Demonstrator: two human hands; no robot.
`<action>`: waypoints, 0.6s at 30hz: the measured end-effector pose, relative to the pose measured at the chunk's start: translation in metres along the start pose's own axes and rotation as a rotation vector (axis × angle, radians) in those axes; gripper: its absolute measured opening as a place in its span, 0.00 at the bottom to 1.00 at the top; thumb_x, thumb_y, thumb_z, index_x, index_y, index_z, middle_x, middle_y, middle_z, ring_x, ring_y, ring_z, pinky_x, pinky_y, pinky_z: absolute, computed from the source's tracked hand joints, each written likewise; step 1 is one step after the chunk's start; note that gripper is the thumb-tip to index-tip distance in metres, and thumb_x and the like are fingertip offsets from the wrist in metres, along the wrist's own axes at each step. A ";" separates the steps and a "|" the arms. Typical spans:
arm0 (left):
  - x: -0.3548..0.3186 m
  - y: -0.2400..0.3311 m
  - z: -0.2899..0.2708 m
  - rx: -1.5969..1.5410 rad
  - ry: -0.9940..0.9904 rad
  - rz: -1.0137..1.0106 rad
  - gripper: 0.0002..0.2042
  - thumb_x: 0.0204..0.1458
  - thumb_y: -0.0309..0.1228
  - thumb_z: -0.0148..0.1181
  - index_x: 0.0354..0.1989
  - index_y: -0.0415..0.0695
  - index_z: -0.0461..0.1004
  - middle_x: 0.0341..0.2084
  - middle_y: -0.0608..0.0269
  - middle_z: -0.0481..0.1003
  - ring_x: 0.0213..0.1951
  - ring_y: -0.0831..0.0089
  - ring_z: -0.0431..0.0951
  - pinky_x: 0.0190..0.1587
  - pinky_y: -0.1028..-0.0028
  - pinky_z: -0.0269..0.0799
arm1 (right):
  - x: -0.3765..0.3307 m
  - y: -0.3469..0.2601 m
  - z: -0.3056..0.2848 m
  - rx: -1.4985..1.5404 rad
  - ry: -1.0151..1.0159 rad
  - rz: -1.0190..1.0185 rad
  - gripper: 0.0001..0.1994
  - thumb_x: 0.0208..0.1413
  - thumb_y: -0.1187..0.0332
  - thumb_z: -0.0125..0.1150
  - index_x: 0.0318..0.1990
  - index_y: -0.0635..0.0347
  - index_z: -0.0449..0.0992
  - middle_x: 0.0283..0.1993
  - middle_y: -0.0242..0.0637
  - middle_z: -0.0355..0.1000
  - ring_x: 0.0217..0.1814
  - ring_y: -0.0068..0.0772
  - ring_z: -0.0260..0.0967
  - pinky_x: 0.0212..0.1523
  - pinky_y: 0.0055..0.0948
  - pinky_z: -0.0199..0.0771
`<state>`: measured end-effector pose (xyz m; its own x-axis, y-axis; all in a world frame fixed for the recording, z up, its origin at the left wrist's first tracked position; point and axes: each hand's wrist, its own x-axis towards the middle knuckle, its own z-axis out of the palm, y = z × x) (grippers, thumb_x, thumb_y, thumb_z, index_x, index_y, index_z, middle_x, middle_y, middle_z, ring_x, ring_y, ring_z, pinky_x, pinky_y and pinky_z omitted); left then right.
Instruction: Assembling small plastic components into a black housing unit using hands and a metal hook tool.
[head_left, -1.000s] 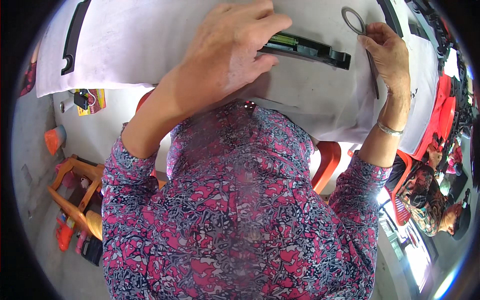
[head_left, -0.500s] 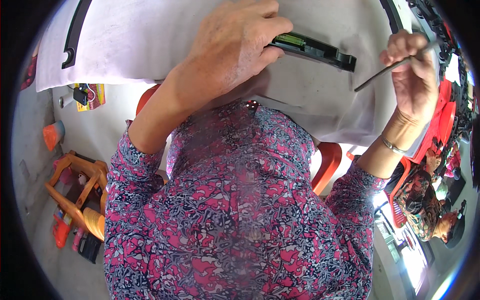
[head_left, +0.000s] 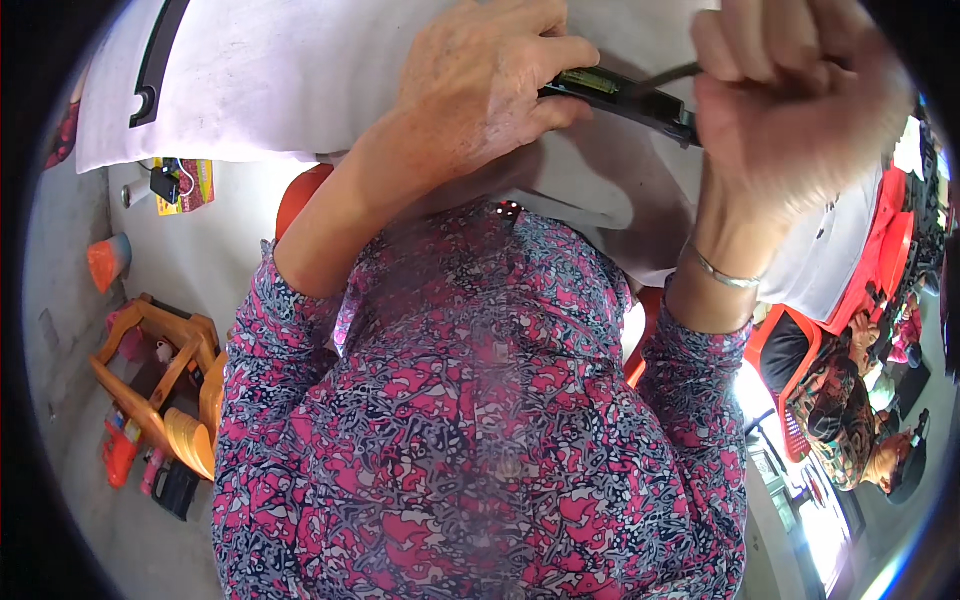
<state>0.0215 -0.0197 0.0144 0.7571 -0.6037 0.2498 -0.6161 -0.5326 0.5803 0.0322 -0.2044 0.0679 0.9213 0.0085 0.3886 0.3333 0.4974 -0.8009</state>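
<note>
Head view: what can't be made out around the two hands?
All in the head view:
Long narrow black plastic piece: left end, covered by the left hand.
Thin dark rod-shaped tool: rear part, hidden by the right hand; tip too blurred to judge contact.
Right hand: motion-blurred, exact grip unclear.
Slim black notched strip at left: far end, cut off by the top edge.

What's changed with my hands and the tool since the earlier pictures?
Your right hand swung the tool leftward, from beside the black bar to over it; contact is unclear. Your left hand slid slightly right with the bar. Nothing was let go: each hand kept its hold. The far-left strip stayed put.
</note>
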 end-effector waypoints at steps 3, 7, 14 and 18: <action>0.002 0.001 -0.004 -0.017 -0.020 0.002 0.18 0.42 0.30 0.73 0.44 0.43 0.80 0.36 0.58 0.71 0.41 0.56 0.74 0.45 0.59 0.70 | -0.006 0.019 0.005 0.402 0.097 0.098 0.23 0.67 0.48 0.60 0.25 0.44 0.59 0.15 0.15 0.43 0.13 0.13 0.34 0.13 0.23 0.36; 0.001 0.000 -0.004 -0.054 -0.014 0.008 0.17 0.43 0.31 0.72 0.44 0.44 0.80 0.36 0.58 0.71 0.40 0.56 0.74 0.44 0.59 0.70 | -0.009 0.034 -0.025 -0.155 0.005 0.054 0.20 0.68 0.56 0.59 0.25 0.45 0.59 0.15 0.16 0.43 0.13 0.14 0.32 0.15 0.24 0.33; 0.001 -0.007 0.004 0.013 0.022 0.055 0.19 0.45 0.31 0.70 0.48 0.49 0.79 0.33 0.59 0.69 0.37 0.55 0.72 0.41 0.58 0.68 | -0.017 0.022 0.022 -0.076 0.120 0.131 0.19 0.69 0.60 0.56 0.25 0.46 0.56 0.15 0.17 0.44 0.14 0.14 0.33 0.16 0.24 0.36; 0.002 -0.002 0.003 -0.010 0.048 0.065 0.19 0.46 0.31 0.69 0.49 0.49 0.78 0.32 0.59 0.69 0.36 0.56 0.72 0.41 0.58 0.67 | -0.022 0.052 0.003 0.712 0.009 0.036 0.20 0.70 0.57 0.52 0.25 0.47 0.56 0.15 0.20 0.44 0.14 0.15 0.33 0.16 0.25 0.37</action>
<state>0.0233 -0.0216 0.0117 0.7254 -0.6074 0.3238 -0.6621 -0.4870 0.5696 0.0289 -0.1760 0.0192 0.9319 0.0300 0.3614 0.0936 0.9429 -0.3198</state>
